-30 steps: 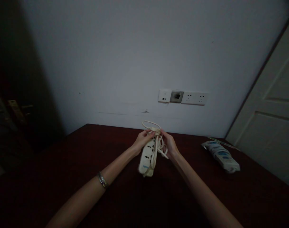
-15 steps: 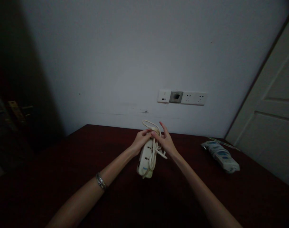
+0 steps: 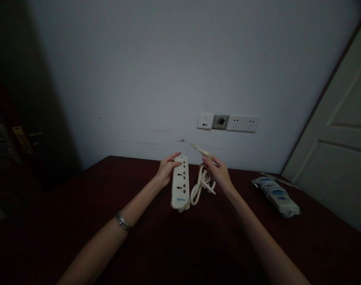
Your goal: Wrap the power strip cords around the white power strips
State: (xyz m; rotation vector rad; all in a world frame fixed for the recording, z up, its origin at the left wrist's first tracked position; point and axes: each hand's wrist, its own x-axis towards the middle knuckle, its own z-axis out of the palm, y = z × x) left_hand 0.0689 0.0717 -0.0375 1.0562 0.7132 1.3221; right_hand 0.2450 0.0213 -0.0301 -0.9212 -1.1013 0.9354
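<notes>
My left hand [image 3: 167,168] grips the upper left side of a white power strip [image 3: 180,194], its thumb lying over the front. The strip's sockets face me, and blue lettering marks its lower end. Just right of it, my right hand [image 3: 218,171] is closed on the bundled white power cord [image 3: 199,189]. Loops of that cord hang below the fingers, and a bent length of it sticks out up and to the left. The plug cannot be made out clearly.
On the right of the dark red table [image 3: 138,245] lies a plastic-wrapped white package [image 3: 276,196], with a thin flat strip [image 3: 279,180] behind it. Wall sockets [image 3: 242,123] and a grey wall plate [image 3: 220,121] are on the wall. A white door [image 3: 343,158] stands at right.
My right hand has moved right with the cord bundle, away from the power strip's front. My left hand has shifted slightly left, and the strip's sockets are now uncovered.
</notes>
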